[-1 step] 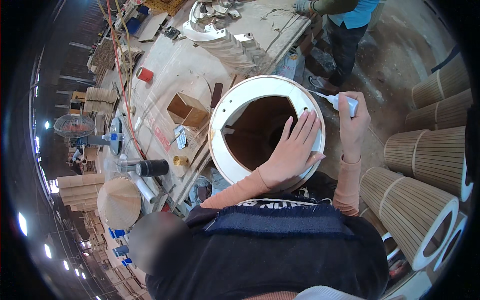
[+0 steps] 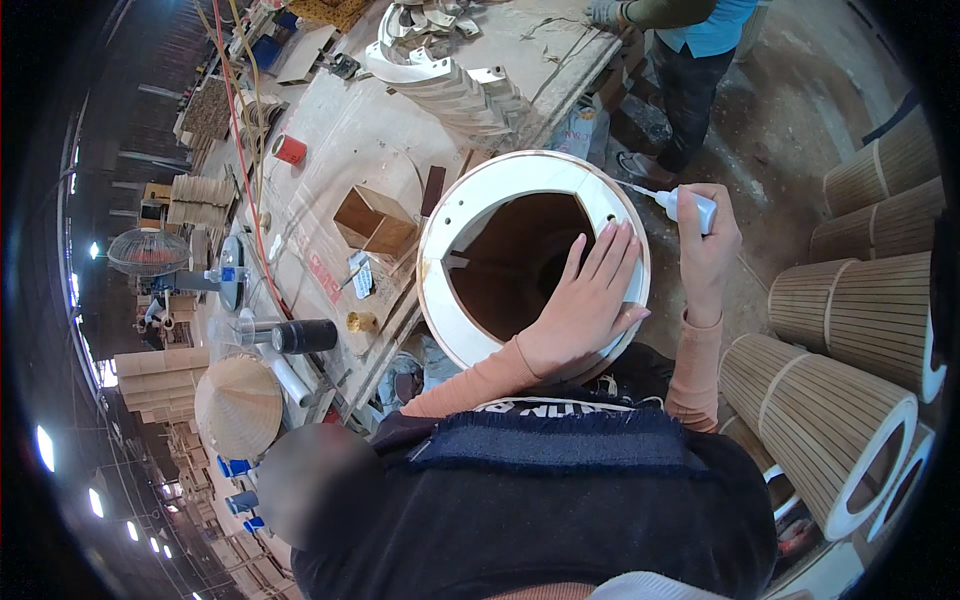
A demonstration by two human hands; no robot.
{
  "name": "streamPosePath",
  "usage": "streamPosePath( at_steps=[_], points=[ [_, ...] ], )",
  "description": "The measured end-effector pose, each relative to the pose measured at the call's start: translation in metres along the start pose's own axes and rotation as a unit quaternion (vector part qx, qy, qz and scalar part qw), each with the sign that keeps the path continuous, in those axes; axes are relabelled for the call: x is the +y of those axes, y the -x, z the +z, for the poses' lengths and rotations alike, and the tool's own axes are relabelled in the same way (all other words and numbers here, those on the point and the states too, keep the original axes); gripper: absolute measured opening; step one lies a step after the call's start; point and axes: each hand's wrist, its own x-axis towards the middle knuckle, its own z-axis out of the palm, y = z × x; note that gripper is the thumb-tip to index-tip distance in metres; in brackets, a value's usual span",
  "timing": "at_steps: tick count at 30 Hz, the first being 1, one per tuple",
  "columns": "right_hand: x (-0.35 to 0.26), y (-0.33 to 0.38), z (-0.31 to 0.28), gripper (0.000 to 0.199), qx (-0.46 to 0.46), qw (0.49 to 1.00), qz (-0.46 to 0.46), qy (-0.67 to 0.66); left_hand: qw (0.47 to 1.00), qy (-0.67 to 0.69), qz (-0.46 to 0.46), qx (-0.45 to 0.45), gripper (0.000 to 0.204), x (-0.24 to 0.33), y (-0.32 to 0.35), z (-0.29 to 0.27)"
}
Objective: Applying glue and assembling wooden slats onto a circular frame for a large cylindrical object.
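A round hollow wooden drum [image 2: 487, 178] stands in front of me, topped by a flat white ring around a dark opening. Across the right part of that ring lies my left hand [image 2: 588, 288], palm down with its fingers stretched out. My right hand [image 2: 712, 240], just off the right side of the drum, is wrapped round a small white glue bottle [image 2: 690, 210]. The bottle's long thin nozzle points left, its tip close to the outer edge of the ring. Small dark holes show in the ring's left side, and another sits by my left fingertips.
A worktable [image 2: 330, 110] on the left holds a wooden box [image 2: 378, 220], a red cup [image 2: 289, 149] and stacked curved white pieces [image 2: 445, 85]. Slatted drums [image 2: 820, 430] line the right. Another person [image 2: 690, 80] stands at the far side. A black tumbler [image 2: 305, 336] lies at left.
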Motion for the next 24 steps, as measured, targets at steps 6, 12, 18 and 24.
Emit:
streamPosePath(
  at_steps=[6,12,18,24],
  points=[
    [-0.003,0.004,-0.005,0.020,-0.006,1.000,0.017,-0.008,0.998,-0.015,0.012,-0.055,0.079,0.000,0.003,-0.013],
    [0.004,0.008,-0.007,0.022,0.005,1.000,0.010,-0.015,0.968,0.226,0.027,-0.104,0.065,-0.036,0.011,-0.045],
    [0.024,0.009,-0.008,0.023,0.033,0.993,0.020,-0.114,0.929,0.216,-0.219,0.207,0.028,-0.177,0.070,-0.079],
    [0.029,0.011,-0.004,0.024,0.035,0.988,0.059,-0.136,0.884,0.142,-0.375,0.242,0.028,-0.360,0.158,-0.095]
  ],
)
